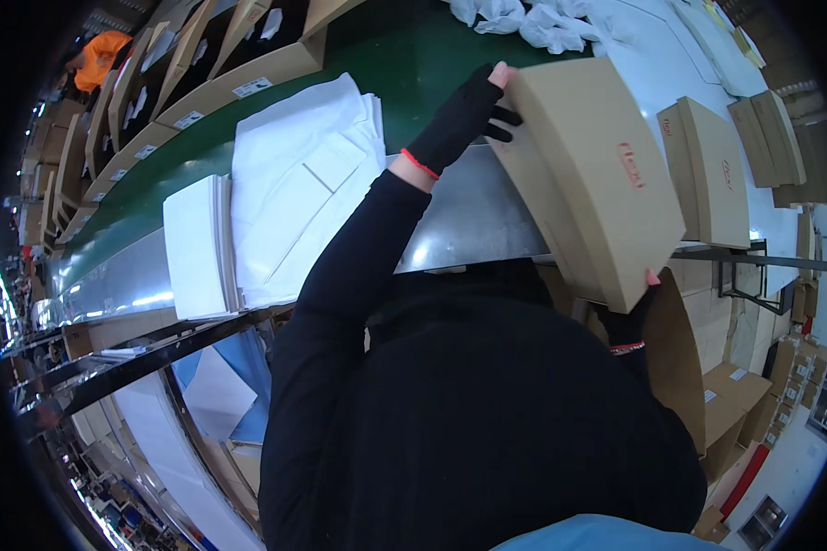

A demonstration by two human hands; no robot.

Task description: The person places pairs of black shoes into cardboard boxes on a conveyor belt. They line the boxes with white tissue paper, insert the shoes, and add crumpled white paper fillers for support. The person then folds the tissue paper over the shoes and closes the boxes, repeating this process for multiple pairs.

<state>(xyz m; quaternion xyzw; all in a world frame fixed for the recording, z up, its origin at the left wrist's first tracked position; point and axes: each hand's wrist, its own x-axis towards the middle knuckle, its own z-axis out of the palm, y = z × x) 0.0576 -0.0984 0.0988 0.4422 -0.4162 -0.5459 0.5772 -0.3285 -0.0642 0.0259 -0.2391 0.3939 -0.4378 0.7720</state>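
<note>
A tan cardboard shoebox (pixel 599 174) with red print on its lid is held tilted over the metal table edge, right of centre. My left hand (pixel 469 115), in a black fingerless glove with a red band at the wrist, grips its far left corner. Its thumb shows at the box's top edge. Low at the near right corner, my right hand (pixel 629 317), also gloved, holds the box from beneath. One fingertip shows against the cardboard; the other fingers are largely hidden. The lid sits on the box, so its inside is out of sight.
Stacks of white paper (pixel 294 184) lie left of the box, beside a green conveyor belt (pixel 368 46). Open boxes with black contents (pixel 239 55) line the far left. Closed boxes (pixel 712 174) stand at right. White crumpled bags (pixel 551 28) lie at the back. A person in orange (pixel 99 60) is upper left.
</note>
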